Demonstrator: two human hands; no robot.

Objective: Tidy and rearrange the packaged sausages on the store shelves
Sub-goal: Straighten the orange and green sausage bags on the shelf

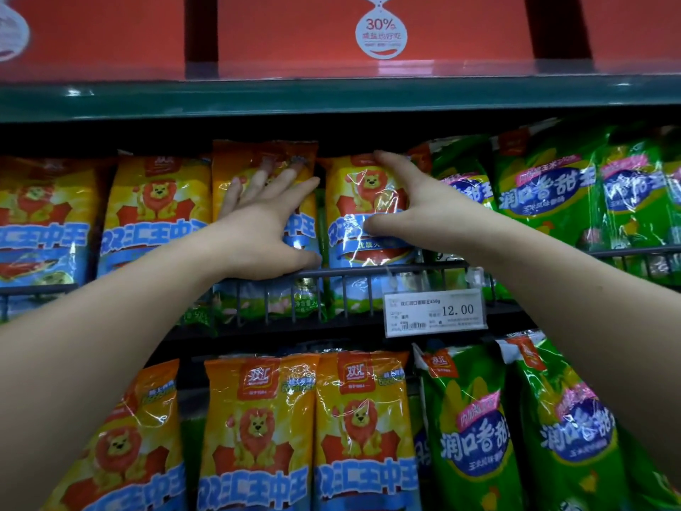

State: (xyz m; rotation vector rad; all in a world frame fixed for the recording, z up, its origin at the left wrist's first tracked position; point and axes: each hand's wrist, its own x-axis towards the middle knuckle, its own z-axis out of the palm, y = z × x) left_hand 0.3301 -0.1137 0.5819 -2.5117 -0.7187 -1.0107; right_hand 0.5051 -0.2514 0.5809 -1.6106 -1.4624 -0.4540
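Orange lion-printed sausage packs stand upright behind a wire rail point(368, 271) on the middle shelf. My left hand point(263, 230) lies flat with straight fingers on the front of one orange pack point(258, 160), thumb near the rail. My right hand point(409, 204) is spread against the neighbouring orange pack point(363, 201), forefinger at its top right edge and thumb across its blue band. More orange packs point(154, 201) stand to the left. Green sausage packs point(549, 193) fill the right side.
A green shelf edge point(331, 97) runs overhead with red boxes point(294, 27) on it. A price tag reading 12.00 point(435, 312) hangs below the rail. The lower shelf holds orange packs point(258, 433) and green packs point(475, 429).
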